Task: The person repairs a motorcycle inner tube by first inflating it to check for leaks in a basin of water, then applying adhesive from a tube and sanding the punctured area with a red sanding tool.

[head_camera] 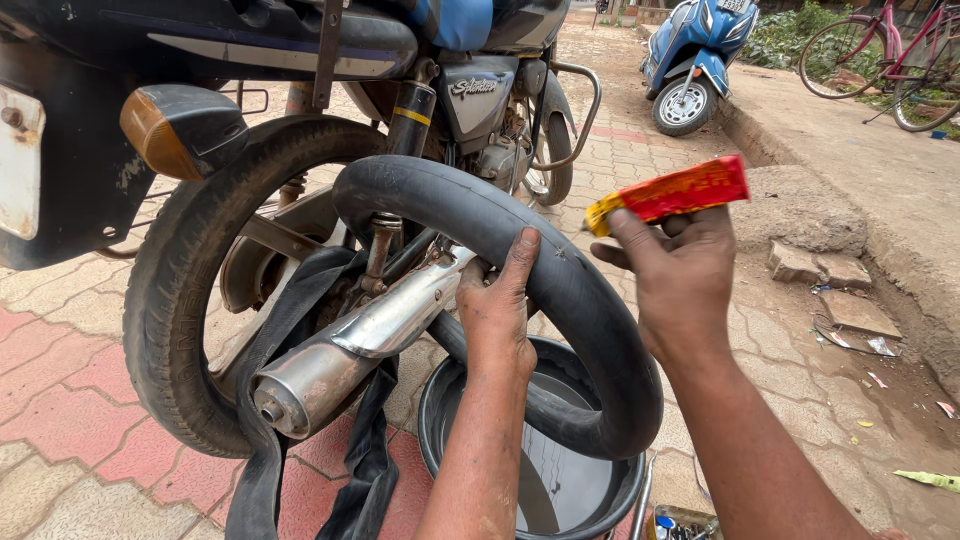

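Observation:
My left hand grips an inflated black inner tube, thumb lying on its top surface. The tube loops from the motorcycle's rear wheel down into a black round basin holding water. My right hand holds a small red and yellow tube, its yellow tip pointing at the inner tube just right of my left thumb. The chrome exhaust pipe runs below the inner tube.
A flat black tyre strip hangs from the wheel to the paved ground. A blue scooter and a pink bicycle stand behind. A raised curb and loose stones lie right; small tools sit beside the basin.

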